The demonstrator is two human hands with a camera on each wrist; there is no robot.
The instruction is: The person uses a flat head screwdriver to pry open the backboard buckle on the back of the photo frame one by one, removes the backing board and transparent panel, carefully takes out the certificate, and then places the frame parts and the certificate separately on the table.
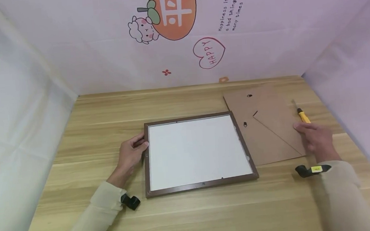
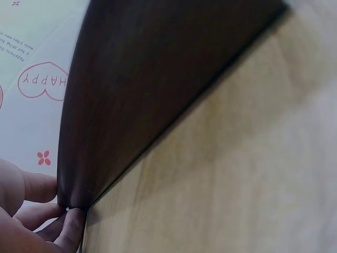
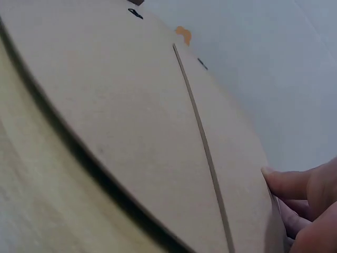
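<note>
A brown picture frame [image 1: 203, 185] lies on the table with a white sheet [image 1: 197, 152] inside it. At the frame's left side, my left hand [image 1: 131, 152] grips the edge; in the left wrist view its fingers [image 2: 68, 232] meet the dark side of the frame [image 2: 142, 79]. A brown backing board [image 1: 270, 123] lies at the right, one corner next to the frame. My right hand [image 1: 317, 137] pinches the board's right edge, and the right wrist view has the thumb [image 3: 289, 183] on its top face, the other fingers partly hidden at the edge.
Just beyond my right hand lies a screwdriver with a yellow and black handle [image 1: 304, 117]. The wooden table [image 1: 193, 220] ends at a printed white cloth [image 1: 102, 56] at the back, with more white cloth at both sides.
</note>
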